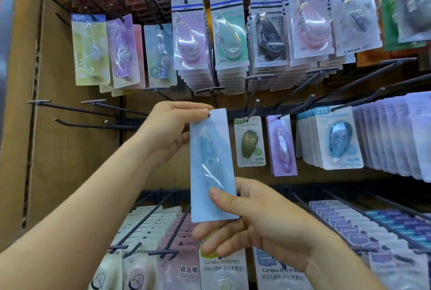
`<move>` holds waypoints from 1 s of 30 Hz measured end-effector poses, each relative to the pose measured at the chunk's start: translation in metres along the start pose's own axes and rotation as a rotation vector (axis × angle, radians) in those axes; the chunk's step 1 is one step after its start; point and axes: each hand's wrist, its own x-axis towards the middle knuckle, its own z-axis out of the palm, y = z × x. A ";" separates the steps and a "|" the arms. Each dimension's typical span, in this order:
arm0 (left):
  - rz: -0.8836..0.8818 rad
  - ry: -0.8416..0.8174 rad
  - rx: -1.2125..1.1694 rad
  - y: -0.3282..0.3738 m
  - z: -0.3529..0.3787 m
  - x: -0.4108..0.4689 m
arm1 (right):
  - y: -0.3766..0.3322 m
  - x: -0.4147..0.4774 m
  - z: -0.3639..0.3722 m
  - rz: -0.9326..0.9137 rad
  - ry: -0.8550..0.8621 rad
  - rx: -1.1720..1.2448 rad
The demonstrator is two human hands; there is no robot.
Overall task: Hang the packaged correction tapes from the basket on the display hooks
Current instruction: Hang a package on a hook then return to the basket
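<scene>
- Pack [211,168], pale blue, upright in front of the display rack, held between both grips
- Left grip [171,131] pinches the pack's top left corner, thumb and fingers curled on the card
- Right grip [254,222] clasps its bottom end, thumb across the front, fingers behind
- Green pack [250,141] hangs from a hook [252,110] just right of it, purple pack [282,147] next along
- Bare hooks [70,108] jut out at the left, well apart from the pack

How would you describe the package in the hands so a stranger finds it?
Look at the brown display wall, middle row of hooks. In front, the left hand pinches the top and the right hand the bottom of a long pale blue package. Only this one is hand-held.
</scene>
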 end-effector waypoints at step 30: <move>-0.197 -0.142 0.375 -0.116 0.016 0.092 | 0.007 0.042 -0.050 0.050 0.566 -0.665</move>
